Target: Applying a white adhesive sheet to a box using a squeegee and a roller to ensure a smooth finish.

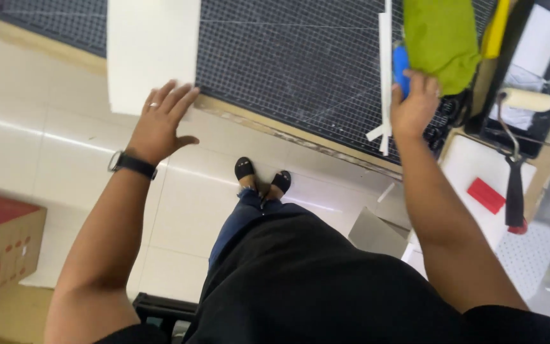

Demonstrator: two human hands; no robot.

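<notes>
A white sheet (151, 51) lies on a dark gridded cutting mat (288, 70) and sticks out over the table's near edge. My left hand (160, 121), wearing a ring and a black wristwatch, lies flat with spread fingers on the sheet's overhanging corner. My right hand (415, 105) is closed around a blue-handled tool (401, 67) on the mat. Thin white strips (385, 76) lie just left of that hand. A green cloth (440, 38) lies just above it.
A paint roller (523, 102) rests in a black tray at the right, with a red block (486, 195) on a white board below it. A cardboard box (1, 242) stands on the tiled floor at left. My feet (262, 178) stand below the table edge.
</notes>
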